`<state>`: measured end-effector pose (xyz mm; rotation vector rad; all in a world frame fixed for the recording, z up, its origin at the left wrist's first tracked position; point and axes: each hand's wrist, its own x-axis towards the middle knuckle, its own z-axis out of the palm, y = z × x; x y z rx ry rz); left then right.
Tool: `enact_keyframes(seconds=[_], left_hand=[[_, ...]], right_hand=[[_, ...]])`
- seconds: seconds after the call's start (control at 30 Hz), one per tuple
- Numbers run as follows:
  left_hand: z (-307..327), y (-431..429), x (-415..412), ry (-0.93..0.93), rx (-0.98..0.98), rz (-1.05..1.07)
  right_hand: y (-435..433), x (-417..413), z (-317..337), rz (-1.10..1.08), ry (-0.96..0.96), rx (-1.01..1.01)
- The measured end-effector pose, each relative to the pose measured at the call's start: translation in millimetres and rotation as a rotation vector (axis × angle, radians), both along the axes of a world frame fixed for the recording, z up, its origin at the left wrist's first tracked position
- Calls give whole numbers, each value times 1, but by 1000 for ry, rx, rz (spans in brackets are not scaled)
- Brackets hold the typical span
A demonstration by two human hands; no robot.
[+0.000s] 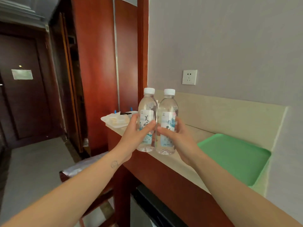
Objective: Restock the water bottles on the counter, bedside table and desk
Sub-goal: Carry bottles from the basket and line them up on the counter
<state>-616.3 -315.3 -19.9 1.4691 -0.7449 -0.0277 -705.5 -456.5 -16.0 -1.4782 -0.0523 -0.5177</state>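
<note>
1. I've got a green tray (236, 159) on my right, lying flat, tucked into the corner against the beige backsplash (229, 115).
2. Up on the grey wall above that backsplash there's a white socket (189, 77).
3. Ahead of me is a heap of white cloths or packets (114, 120) with something dark on top; I can't tell what.
4. Behind the heap stands red-brown wood panelling (96, 79), with a thin metal strip (116, 63) running up it.
5. Far left, I see a dark door (24, 104) with a pale notice (22, 74) on it.
6. Down low there's a wooden stand (85, 167) with a shiny wrapped top.
</note>
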Motion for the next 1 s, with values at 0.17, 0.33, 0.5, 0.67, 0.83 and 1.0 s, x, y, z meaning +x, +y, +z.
enact_keyframes(seconds=[0.17, 0.33, 0.5, 0.67, 0.83, 1.0], left_hand=[[-4, 7, 45, 10, 28, -98], [-12, -6, 82, 29, 14, -190], [-21, -38, 121, 5, 6, -218], [-25, -83, 164, -33, 35, -240], [-24, -136, 206, -22, 35, -294], [-30, -189, 239, -12, 44, -309]], right_hand=[[6, 36, -7, -94, 32, -11], [-4, 64, -11, -164, 61, -56], [-31, 91, -15, -245, 95, -82], [-68, 125, -13, -303, 145, -105], [-111, 160, -3, -373, 183, -145], [-152, 192, -3, -448, 220, -128]])
